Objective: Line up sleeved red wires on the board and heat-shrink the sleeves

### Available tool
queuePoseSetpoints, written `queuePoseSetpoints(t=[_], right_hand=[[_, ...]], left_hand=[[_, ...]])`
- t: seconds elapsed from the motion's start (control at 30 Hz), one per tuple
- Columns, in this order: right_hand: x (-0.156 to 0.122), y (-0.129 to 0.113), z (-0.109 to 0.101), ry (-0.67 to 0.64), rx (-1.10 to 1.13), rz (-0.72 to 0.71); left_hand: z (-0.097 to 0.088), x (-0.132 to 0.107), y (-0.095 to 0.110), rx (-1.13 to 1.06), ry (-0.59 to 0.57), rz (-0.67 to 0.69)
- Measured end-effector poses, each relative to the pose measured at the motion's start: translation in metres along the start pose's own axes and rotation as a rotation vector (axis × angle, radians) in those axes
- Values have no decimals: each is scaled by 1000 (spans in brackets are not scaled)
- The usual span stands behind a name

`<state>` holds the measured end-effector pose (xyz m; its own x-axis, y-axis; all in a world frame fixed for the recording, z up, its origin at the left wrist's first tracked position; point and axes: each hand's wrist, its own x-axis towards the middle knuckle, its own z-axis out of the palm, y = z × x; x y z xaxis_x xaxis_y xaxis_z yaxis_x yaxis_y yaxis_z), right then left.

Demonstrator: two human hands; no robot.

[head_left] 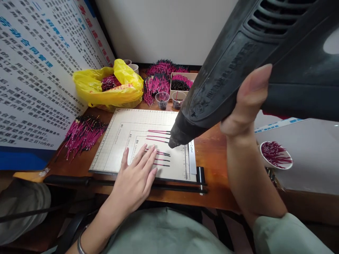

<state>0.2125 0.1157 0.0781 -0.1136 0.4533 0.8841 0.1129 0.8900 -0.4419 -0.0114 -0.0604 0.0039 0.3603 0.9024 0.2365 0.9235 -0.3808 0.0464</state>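
My right hand [249, 102] grips a large black heat gun [219, 74] slanting down from the upper right; its grip is partly out of sight. The nozzle sits just over the black tips of several short pink wires [158, 136] laid side by side on a white paper cutter board [106, 155]. Across the nearer wires lies my left hand [135, 180], palm down with fingers stretched out, covering their left parts. The black ends of these wires show to the right of my fingers.
Piles of pink wires [82, 135] lie left of the board and at the back [157, 86]. A yellow plastic bag [95, 93], clear cups [162, 100] and a box [194, 76] stand behind. A white cup of wires [277, 155] is at right. The cutter's black arm [69, 180] runs along the front.
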Motion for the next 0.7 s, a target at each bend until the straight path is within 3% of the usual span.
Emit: queuePoseSetpoints(t=[0.37,0.5,0.7], right_hand=[[2,-4,3,144,-146,66],[10,-10,3,208,-108,75],[7,-4,-1,152,-105,86]], left_hand=[[12,35,-16,-6,-46,-88],[15,35,-21,-20,-87,-73],[12,36,-22,-30,-93,-70]])
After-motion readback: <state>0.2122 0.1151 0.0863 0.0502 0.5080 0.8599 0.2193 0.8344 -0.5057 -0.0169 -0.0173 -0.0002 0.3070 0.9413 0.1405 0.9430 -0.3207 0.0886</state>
